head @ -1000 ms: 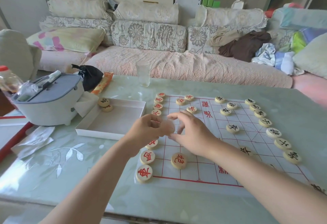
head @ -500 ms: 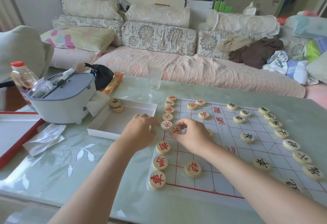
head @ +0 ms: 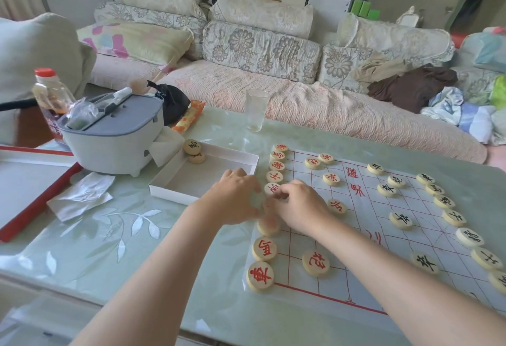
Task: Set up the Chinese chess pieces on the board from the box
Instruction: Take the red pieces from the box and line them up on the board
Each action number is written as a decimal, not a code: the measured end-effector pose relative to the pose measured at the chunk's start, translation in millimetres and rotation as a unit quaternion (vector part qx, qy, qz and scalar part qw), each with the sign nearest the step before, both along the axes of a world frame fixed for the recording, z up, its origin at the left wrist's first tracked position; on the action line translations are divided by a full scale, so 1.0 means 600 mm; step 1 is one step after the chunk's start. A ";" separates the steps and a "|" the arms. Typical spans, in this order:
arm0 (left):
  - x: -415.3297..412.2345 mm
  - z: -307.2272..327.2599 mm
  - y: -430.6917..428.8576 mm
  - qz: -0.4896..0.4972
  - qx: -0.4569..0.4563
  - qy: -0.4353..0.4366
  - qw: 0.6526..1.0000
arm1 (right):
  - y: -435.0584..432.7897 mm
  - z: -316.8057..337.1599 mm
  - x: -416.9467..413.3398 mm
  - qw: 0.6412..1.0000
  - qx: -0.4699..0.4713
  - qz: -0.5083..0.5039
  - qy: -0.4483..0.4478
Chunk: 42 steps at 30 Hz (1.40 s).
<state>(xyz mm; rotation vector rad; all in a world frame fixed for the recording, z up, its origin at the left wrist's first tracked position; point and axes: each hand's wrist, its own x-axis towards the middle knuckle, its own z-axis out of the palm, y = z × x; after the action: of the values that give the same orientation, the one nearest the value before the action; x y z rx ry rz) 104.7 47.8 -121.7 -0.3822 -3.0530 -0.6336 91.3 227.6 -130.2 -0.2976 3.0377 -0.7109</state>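
The paper board (head: 356, 277) with red lines lies on the glass table. Red-lettered pieces (head: 274, 176) line its left edge, and black-lettered pieces (head: 454, 217) line its right. My right hand (head: 298, 209) pinches a red piece at the middle of the left column; its fingers mostly hide the piece. Beside it, my left hand (head: 232, 200) is curled with its fingertips at the same spot, above a blurred piece (head: 268, 226). I cannot tell if the left hand holds anything. The white box (head: 197, 181), left of the board, holds two pieces (head: 193, 148).
A grey appliance (head: 109, 132) and a bottle (head: 52, 91) stand at the left behind the box. A crumpled tissue (head: 82, 195) and a red-edged tray (head: 32, 198) lie near them. An empty glass (head: 256, 111) stands at the far table edge. A sofa runs behind.
Both hands came down from above the board to the middle of the left column. The right hand has brought a red piece to that column. The camera shifted, so the scene sits further right.
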 end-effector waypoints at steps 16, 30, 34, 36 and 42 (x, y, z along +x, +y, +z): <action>-0.039 -0.038 -0.192 0.199 0.084 0.006 0.976 | -0.265 0.041 -0.155 0.992 0.044 0.115 -0.002; -0.060 -0.040 -0.221 0.210 0.123 0.063 0.968 | -0.360 -0.033 -0.218 0.995 0.013 0.082 0.059; -0.062 -0.037 -0.213 0.214 0.130 0.065 0.966 | -0.331 -0.026 -0.199 0.991 -0.004 0.135 0.027; -0.061 -0.037 -0.207 0.219 0.129 0.051 0.966 | -0.312 -0.026 -0.188 0.986 0.021 0.163 0.020; -0.053 -0.033 -0.193 0.212 0.087 0.022 0.973 | -0.252 -0.015 -0.151 0.970 0.003 0.242 -0.010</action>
<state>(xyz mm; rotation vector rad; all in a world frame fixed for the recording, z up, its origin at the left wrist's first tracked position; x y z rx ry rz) 72.8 -68.0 -141.4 0.2485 -2.8635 -0.8334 0.4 76.7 -139.0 -0.9769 2.7647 -0.6534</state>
